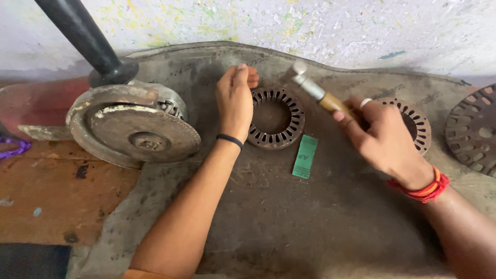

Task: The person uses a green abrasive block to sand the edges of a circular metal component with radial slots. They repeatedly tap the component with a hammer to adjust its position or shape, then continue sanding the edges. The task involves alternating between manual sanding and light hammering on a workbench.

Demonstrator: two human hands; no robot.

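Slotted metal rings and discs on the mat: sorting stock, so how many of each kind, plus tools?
Slotted stator rings: 2
Slotted disc: 1
Hammer, in right hand: 1
Green slip: 1
Total: 5

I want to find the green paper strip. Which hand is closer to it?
Left. The left hand rests up-left of the green strip; the right hand, holding a hammer, is farther right.

head view | looks steeply down, slightly forward | close over dark mat (289, 227) | wall (320, 26) beyond
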